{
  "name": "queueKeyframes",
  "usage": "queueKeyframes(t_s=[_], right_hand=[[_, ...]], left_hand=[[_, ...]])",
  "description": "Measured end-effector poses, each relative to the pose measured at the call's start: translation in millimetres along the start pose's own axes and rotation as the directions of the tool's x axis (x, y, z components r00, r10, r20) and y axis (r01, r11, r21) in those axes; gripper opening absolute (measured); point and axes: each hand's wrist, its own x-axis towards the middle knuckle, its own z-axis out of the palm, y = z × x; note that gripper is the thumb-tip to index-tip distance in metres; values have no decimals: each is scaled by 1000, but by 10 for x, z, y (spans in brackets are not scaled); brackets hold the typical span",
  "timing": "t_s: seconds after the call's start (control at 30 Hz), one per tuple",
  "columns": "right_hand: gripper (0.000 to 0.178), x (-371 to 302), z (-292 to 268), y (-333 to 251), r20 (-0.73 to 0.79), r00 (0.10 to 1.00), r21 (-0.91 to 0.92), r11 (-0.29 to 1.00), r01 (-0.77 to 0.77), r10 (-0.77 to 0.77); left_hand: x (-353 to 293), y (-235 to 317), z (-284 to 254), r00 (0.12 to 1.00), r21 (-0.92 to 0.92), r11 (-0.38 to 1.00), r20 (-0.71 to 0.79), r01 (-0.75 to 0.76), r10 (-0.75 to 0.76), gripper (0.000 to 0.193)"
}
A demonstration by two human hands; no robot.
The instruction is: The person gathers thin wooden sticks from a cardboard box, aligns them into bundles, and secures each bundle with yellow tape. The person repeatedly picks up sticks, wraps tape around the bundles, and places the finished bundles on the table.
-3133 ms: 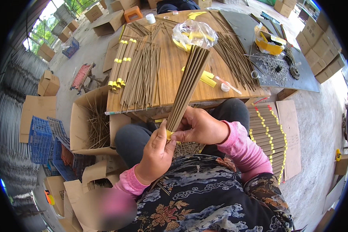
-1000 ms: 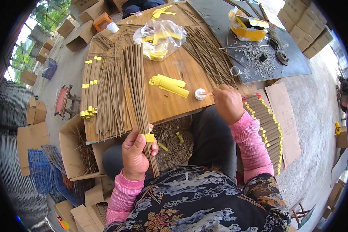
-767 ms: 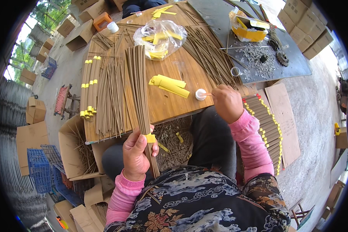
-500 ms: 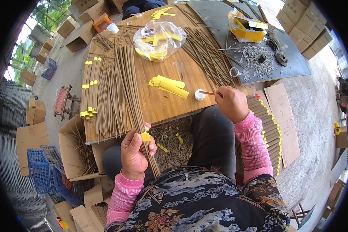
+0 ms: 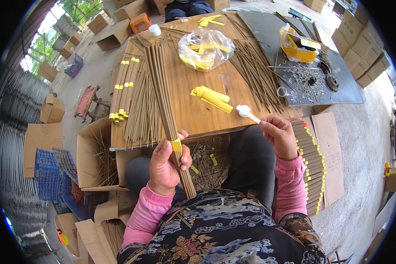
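My left hand (image 5: 163, 169) is closed around a bundle of thin brown incense sticks (image 5: 159, 83), which slants from the tabletop toward my lap. A yellow paper band (image 5: 176, 145) lies across the bundle at my thumb and fingers. Between the thumb and fingers of my right hand (image 5: 279, 135) is a small flat stick (image 5: 254, 118), its tip white with paste. That tip is over a small white pot (image 5: 242, 113) near the table's front edge, partly covered by it. Left of the pot lie several yellow paper strips (image 5: 212, 97).
On the wooden table (image 5: 176, 79) are loose sticks (image 5: 141, 105), banded bundles (image 5: 124, 90) and a clear bag of yellow strips (image 5: 206, 50). A grey board (image 5: 268, 26) carries a yellow box (image 5: 300, 48). More banded bundles (image 5: 311, 167) lie right of my leg; a cardboard box (image 5: 92, 163) stands left.
The paste stick's end has come up with white paste on it, and my right hand is turned and lower. My left hand still grips the banded bundle. The whole view has shifted.
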Motion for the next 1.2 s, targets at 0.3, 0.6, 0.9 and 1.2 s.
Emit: queueKeyframes(t_s=[0.3,0.6,0.9,1.2], right_hand=[[14,-397,845,-130,378,921,8,995,99,-94],[14,-539,1143,-201,482,870,52,994,92,-105],[14,-594,1250,-179,501,855,54,991,122,-133],[12,-577,1296,-208,565,825,69,997,-30,-15]], left_hand=[[-197,98,126,996,-72,997,82,-33,39,32],[-352,130,120,997,-95,994,55,-47,52,33],[-420,166,108,997,-124,991,57,-51,58,34],[-426,196,125,998,-132,990,39,-53,58,35]])
